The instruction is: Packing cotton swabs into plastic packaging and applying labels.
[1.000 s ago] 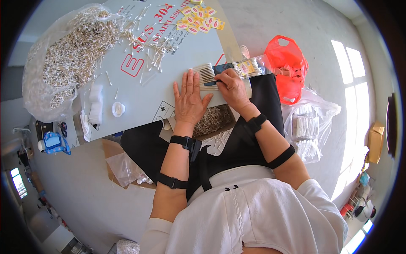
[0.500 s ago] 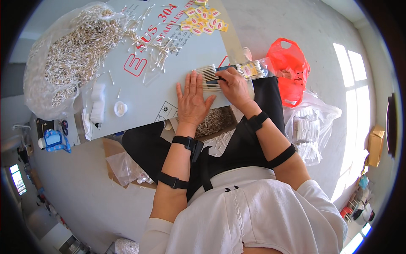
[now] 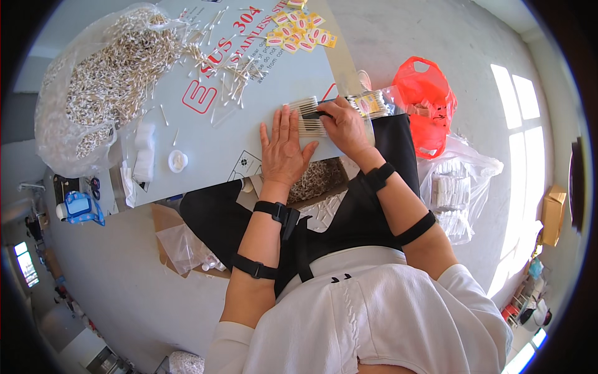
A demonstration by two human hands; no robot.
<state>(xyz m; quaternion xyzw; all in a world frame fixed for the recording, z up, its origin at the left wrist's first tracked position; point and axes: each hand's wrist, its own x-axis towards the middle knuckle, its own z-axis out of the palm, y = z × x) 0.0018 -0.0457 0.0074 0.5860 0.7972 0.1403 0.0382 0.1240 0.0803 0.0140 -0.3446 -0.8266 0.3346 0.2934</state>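
Cotton swabs (image 3: 304, 107) lie side by side in a row at the table's near right edge, with a dark gap or strip partly showing among them. My left hand (image 3: 285, 143) lies flat with fingers stretched, its fingertips at the left ends of these swabs. At their right ends my right hand (image 3: 346, 124) is closed in a pinch; what sits between its fingertips is dark and too hidden to name. Just beyond my right hand is a pack of swabs (image 3: 375, 105) with a yellow and white label card.
A large clear bag of loose swabs (image 3: 115, 81) fills the table's left, with stray swabs (image 3: 233, 81) beside it. Yellow cards (image 3: 299, 31) lie at the far edge. A small white tub (image 3: 177, 161) stands nearer. A red plastic bag (image 3: 423, 93) hangs right; a swab box (image 3: 317, 181) sits below.
My right hand has shifted very slightly at the swabs' right ends, and the dark strip now shows differently among them. The left hand stays flat in place.
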